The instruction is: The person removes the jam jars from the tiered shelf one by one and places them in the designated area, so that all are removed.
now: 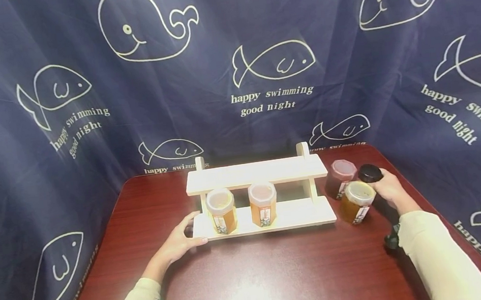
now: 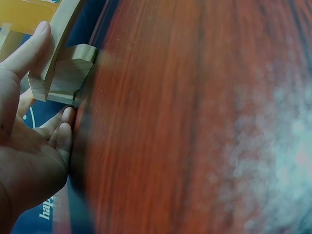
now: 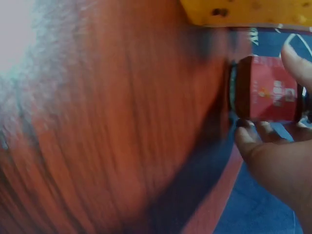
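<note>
Fingers of right hand [image 1: 387, 186]: clamping round one black-lidded jar [image 1: 370, 173] (red label [image 3: 273, 90] showing), which is neighbouring one maroon jar [image 1: 339, 179] and one amber jar [image 1: 356, 206], right of one white rack [image 1: 256, 174]; left hand [image 1: 178, 238]: gripping the rack's left end.

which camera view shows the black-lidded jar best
The right wrist view: it shows the black-lidded jar from the side, red label facing the camera. The head view shows mainly its black lid; the left wrist view doesn't show it.
</note>
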Available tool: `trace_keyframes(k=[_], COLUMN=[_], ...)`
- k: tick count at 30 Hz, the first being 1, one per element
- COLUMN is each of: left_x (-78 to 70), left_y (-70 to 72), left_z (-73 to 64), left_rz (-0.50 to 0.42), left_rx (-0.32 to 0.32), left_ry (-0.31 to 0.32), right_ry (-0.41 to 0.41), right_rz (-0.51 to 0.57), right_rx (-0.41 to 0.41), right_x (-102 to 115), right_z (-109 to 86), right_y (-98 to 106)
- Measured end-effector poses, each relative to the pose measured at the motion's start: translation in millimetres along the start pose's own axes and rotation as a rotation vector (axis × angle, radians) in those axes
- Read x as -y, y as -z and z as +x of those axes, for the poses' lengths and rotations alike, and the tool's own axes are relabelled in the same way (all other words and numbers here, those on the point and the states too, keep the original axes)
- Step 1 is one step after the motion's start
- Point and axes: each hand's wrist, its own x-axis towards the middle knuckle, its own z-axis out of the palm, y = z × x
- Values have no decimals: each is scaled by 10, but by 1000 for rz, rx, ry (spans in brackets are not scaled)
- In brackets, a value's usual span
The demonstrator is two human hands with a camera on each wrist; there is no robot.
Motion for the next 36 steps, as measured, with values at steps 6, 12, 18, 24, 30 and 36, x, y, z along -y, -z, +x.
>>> trace_keyframes(k=[6,12,18,24,30,36], left_x=[8,20,26,28,10,-43], left_y=[-5,0,0,3,-12,-30], left_z=[8,12,10,25,31,-19], left_rz=[0,10,4,9,-15,-35], left_rx=[2,-12,-8,-2,-3,-10], left_ry=[-9,-33,-11,-6,-7,6], right_ry=[-49,-71,252,409,351,309], right_rz=[158,276,286,322,387,421], right_rx=[41,-314,-454,-161,114,271], right_x=[200,740,1433,1836,1698,1737], right_z=[-47,-176,-692,-1215,-1181,-1159], right_y=[198,297,-75,-735,-1380,-1724])
